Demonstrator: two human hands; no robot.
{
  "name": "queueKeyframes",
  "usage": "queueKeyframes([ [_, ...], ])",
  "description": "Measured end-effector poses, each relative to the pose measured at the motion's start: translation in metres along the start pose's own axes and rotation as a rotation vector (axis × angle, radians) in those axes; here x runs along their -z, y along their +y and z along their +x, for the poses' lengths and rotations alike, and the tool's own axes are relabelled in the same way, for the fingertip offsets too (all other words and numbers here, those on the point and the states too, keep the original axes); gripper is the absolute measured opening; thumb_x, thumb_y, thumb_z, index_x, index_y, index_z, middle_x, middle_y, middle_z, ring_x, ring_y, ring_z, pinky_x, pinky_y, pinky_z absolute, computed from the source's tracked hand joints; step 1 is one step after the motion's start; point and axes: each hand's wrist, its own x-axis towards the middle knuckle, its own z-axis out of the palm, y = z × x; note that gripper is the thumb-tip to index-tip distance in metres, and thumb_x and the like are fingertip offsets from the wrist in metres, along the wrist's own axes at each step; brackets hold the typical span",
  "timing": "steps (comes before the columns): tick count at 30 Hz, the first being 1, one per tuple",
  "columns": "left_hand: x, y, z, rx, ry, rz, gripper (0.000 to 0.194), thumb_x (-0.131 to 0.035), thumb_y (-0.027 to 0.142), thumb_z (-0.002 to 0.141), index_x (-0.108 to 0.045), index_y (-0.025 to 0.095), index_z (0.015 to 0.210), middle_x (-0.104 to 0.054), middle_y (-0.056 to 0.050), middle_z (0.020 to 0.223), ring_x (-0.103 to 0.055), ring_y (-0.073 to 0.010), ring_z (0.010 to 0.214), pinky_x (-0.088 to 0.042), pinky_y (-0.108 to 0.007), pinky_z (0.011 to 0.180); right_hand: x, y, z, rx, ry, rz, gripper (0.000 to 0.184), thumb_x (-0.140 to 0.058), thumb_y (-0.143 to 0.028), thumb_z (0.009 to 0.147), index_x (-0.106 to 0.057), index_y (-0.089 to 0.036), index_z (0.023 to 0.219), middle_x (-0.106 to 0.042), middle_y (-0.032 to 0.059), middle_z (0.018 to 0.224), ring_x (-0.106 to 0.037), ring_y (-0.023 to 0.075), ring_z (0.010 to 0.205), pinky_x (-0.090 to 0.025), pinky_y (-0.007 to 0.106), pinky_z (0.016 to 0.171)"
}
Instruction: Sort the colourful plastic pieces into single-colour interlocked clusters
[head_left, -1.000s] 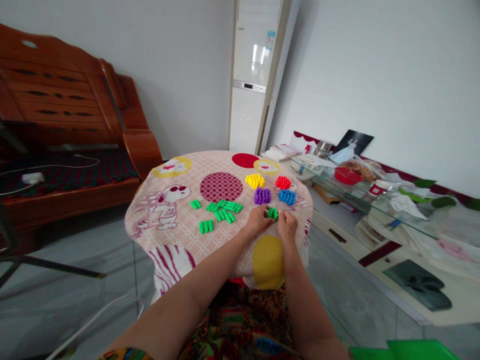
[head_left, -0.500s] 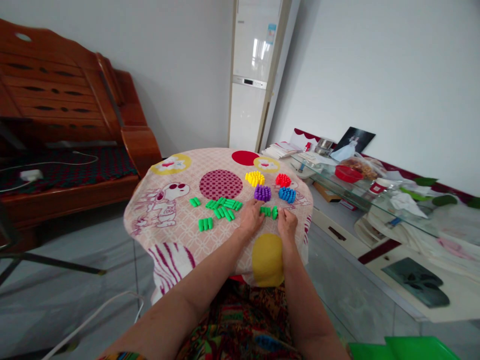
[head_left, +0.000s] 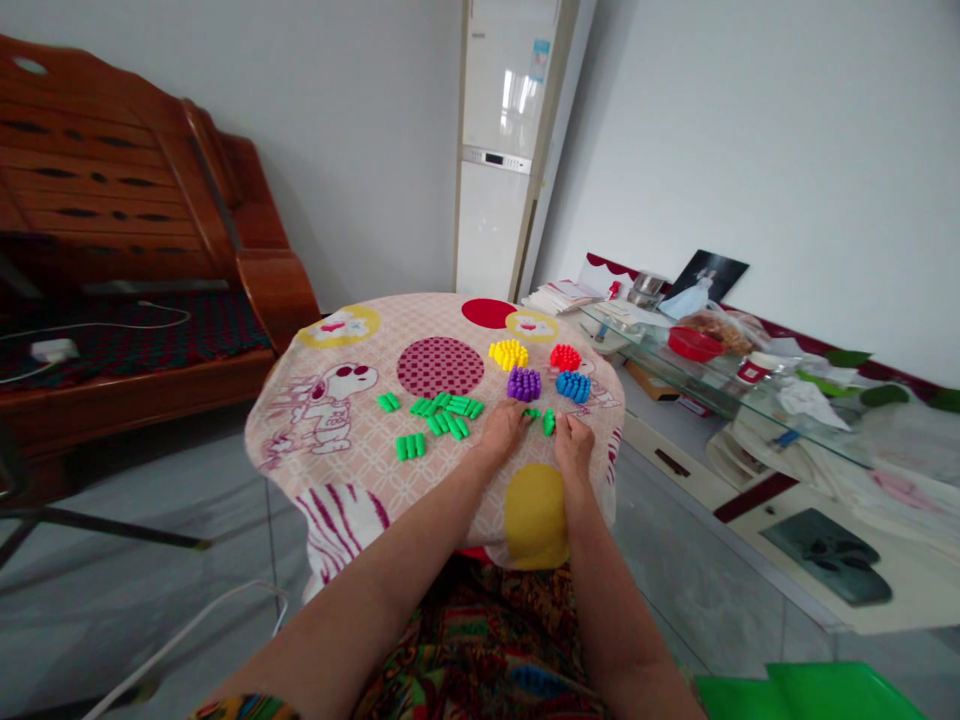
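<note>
Over the near right part of the cloth-covered table, my left hand (head_left: 504, 428) has its fingers closed at a small green plastic piece (head_left: 532, 412), partly hidden by them. Close to its right, my right hand (head_left: 574, 440) pinches another green plastic piece (head_left: 549, 422) upright at its fingertips. A narrow gap parts the two pieces. Just beyond my hands stand a purple cluster (head_left: 523, 384) and a blue cluster (head_left: 574, 387) of knobbly pieces. Behind these are a yellow cluster (head_left: 509, 354) and a red cluster (head_left: 565, 358). Loose green pieces (head_left: 448, 414) lie left of my left hand.
A patterned cloth (head_left: 360, 350) covers the round table. To the right is a glass-topped stand (head_left: 720, 395) with papers, a red bowl (head_left: 694, 344) and a paper cup (head_left: 754, 368). A wooden bench (head_left: 277, 295) stands left; a white cabinet-like appliance (head_left: 491, 220) stands behind.
My left fingers have shifted slightly right and now cover more of the green pieces between my hands. My right hand stays nearly in place. The other clusters have not moved.
</note>
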Motion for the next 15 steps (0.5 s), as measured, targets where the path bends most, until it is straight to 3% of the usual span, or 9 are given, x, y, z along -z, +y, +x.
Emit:
queueKeyframes([
  [9, -0.007, 0.007, -0.006, 0.012, 0.061, -0.162, 0.017, -0.065, 0.033, 0.086, -0.063, 0.017, 0.079, -0.066, -0.005, 0.077, -0.058, -0.0160, 0.073, -0.046, -0.028, 0.071, -0.003, 0.002, 0.003, -0.034, -0.008, -0.007, 0.040, -0.044, -0.036, 0.091, -0.049, -0.020, 0.054, -0.048, -0.0006, 0.053, -0.036, 0.0136, 0.057, -0.021, 0.029, 0.057],
  [12, -0.010, 0.011, -0.009, 0.014, 0.043, -0.246, 0.017, -0.072, 0.030, 0.081, -0.062, 0.017, 0.085, -0.066, -0.003, 0.078, -0.059, -0.0154, 0.071, -0.045, -0.027, 0.068, -0.003, 0.001, 0.002, -0.036, -0.009, -0.010, 0.040, -0.043, -0.036, 0.091, -0.050, -0.020, 0.055, -0.049, 0.0000, 0.053, -0.037, 0.0137, 0.058, -0.021, 0.030, 0.058],
  [15, -0.010, 0.013, -0.009, 0.033, 0.016, -0.323, 0.028, -0.074, 0.022, 0.077, -0.061, 0.017, 0.102, -0.067, -0.001, 0.080, -0.062, -0.0150, 0.071, -0.047, -0.026, 0.068, -0.002, 0.001, 0.003, -0.035, -0.011, -0.016, 0.040, -0.043, -0.037, 0.090, -0.049, -0.020, 0.055, -0.049, 0.0000, 0.053, -0.036, 0.0136, 0.058, -0.021, 0.030, 0.058],
])
